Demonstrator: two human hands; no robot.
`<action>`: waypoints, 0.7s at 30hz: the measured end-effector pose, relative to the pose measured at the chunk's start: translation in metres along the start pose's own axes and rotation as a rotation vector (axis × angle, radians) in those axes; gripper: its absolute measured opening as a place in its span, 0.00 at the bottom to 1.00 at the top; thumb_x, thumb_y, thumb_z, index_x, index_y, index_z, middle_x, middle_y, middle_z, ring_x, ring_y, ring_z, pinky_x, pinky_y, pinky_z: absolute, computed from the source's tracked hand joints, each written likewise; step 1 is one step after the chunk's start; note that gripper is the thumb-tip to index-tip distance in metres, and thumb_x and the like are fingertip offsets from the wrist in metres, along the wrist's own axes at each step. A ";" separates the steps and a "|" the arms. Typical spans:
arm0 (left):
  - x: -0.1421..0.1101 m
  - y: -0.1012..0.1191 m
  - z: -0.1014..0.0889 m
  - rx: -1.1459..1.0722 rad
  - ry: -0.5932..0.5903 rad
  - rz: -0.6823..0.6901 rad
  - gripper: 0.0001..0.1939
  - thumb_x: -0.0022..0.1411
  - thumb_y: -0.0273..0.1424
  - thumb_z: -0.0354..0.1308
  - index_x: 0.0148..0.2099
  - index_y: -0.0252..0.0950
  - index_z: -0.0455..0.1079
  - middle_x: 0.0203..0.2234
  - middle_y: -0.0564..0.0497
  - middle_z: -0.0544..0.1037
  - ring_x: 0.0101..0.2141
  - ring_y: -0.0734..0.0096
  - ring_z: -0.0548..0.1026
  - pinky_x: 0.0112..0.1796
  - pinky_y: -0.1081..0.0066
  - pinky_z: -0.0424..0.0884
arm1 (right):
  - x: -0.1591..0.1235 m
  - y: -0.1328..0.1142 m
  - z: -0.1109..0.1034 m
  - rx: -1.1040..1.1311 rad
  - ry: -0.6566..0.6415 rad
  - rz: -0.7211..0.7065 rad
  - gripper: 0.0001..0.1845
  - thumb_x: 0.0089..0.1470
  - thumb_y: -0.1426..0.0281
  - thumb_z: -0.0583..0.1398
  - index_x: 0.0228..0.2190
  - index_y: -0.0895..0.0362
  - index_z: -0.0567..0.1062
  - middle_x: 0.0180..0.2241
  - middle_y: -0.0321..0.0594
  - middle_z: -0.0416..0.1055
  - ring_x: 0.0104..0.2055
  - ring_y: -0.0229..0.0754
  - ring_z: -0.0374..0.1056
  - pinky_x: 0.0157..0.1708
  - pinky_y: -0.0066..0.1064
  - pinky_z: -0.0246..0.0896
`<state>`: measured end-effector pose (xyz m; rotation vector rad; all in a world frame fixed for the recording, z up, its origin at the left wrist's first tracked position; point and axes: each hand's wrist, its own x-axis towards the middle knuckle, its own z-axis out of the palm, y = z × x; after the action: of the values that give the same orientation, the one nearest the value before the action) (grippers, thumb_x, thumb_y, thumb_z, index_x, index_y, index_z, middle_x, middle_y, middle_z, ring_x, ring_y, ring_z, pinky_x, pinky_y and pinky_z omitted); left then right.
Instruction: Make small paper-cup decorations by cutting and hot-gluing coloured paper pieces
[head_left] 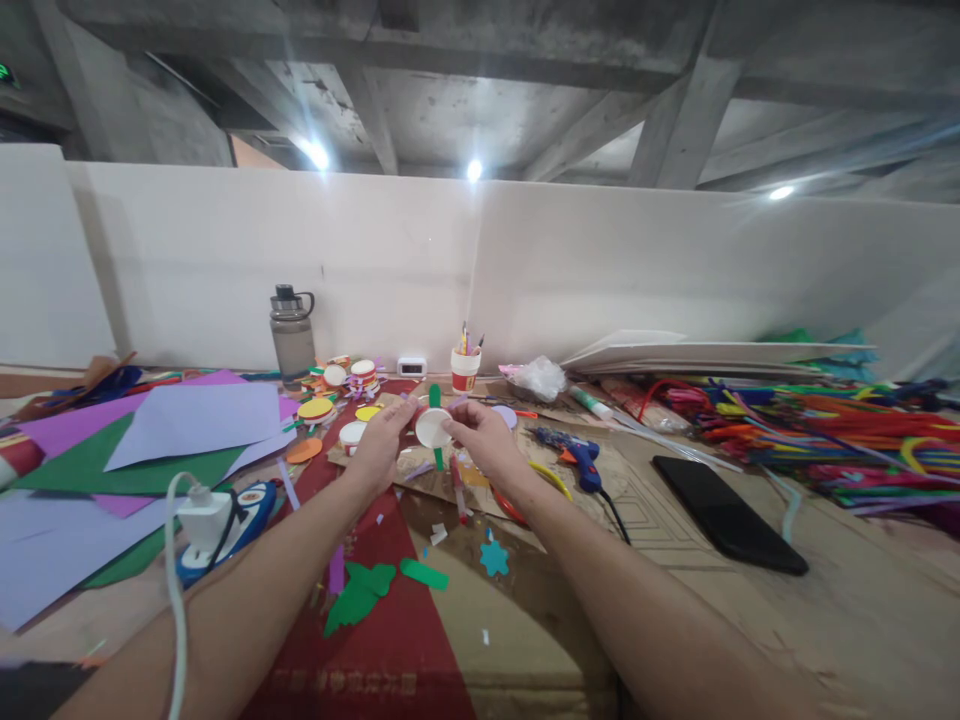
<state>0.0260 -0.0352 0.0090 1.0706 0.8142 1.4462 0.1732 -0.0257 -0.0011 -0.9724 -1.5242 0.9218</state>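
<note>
Between my two hands is a white paper disc (433, 428) with green strips sticking out above and below it. My left hand (386, 443) is closed at its left edge, fingertips near the upper green strip. From the right, my right hand (484, 436) pinches the disc's edge between thumb and fingers. Close by lie a red marker-like stick (457, 488), a lilac disc (505, 415) and a small white-and-red drum shape (351, 436). Nearer me are a green leaf-shaped cutout (360, 596), a green strip (424, 574) and a blue flower cutout (494, 558).
A blue glue gun (581, 457) and a black phone (727, 512) lie at right, before piled pipe cleaners (847, 430). Coloured paper sheets (196, 425) and a power strip (225, 535) with a white cable occupy the left. A bottle (292, 335) and pen cup (466, 368) stand behind.
</note>
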 end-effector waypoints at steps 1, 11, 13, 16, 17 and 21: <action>0.000 0.000 0.000 0.000 0.003 -0.001 0.20 0.45 0.45 0.66 0.31 0.32 0.72 0.25 0.51 0.76 0.25 0.73 0.71 0.28 0.73 0.67 | 0.000 0.000 0.000 0.000 -0.003 0.003 0.09 0.44 0.65 0.60 0.28 0.57 0.71 0.25 0.35 0.69 0.27 0.37 0.62 0.27 0.28 0.56; 0.002 -0.006 -0.006 0.100 -0.100 -0.072 0.20 0.47 0.45 0.65 0.36 0.34 0.73 0.28 0.51 0.75 0.28 0.74 0.71 0.28 0.74 0.65 | 0.005 0.005 -0.002 -0.013 0.031 -0.021 0.10 0.43 0.63 0.60 0.25 0.57 0.70 0.23 0.33 0.65 0.26 0.35 0.59 0.26 0.28 0.55; 0.002 -0.008 -0.008 0.128 -0.142 -0.096 0.20 0.45 0.43 0.67 0.38 0.34 0.74 0.31 0.51 0.76 0.29 0.74 0.70 0.29 0.74 0.65 | 0.006 0.006 -0.003 -0.010 0.038 -0.021 0.11 0.43 0.62 0.60 0.25 0.57 0.69 0.23 0.33 0.65 0.25 0.35 0.59 0.26 0.28 0.55; 0.002 -0.008 -0.009 0.139 -0.150 -0.107 0.22 0.41 0.39 0.70 0.39 0.34 0.74 0.32 0.50 0.76 0.30 0.74 0.70 0.29 0.75 0.64 | 0.008 0.005 -0.004 0.008 0.039 -0.018 0.11 0.43 0.62 0.60 0.26 0.57 0.69 0.23 0.33 0.65 0.25 0.35 0.59 0.25 0.27 0.55; 0.003 -0.008 -0.009 0.130 -0.142 -0.101 0.22 0.41 0.38 0.70 0.38 0.34 0.74 0.32 0.50 0.76 0.30 0.74 0.70 0.29 0.75 0.64 | 0.008 0.005 -0.004 0.013 0.039 -0.016 0.11 0.43 0.62 0.60 0.26 0.57 0.69 0.23 0.32 0.65 0.25 0.34 0.59 0.25 0.27 0.55; 0.004 -0.005 -0.009 0.037 -0.097 -0.058 0.19 0.47 0.43 0.65 0.36 0.34 0.73 0.30 0.51 0.76 0.30 0.73 0.71 0.29 0.74 0.66 | 0.008 0.005 -0.004 0.030 0.024 -0.005 0.10 0.42 0.63 0.60 0.25 0.57 0.69 0.22 0.31 0.64 0.24 0.33 0.57 0.24 0.26 0.54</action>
<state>0.0195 -0.0301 0.0014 1.1273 0.7991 1.3254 0.1767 -0.0163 -0.0022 -0.9548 -1.4882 0.9235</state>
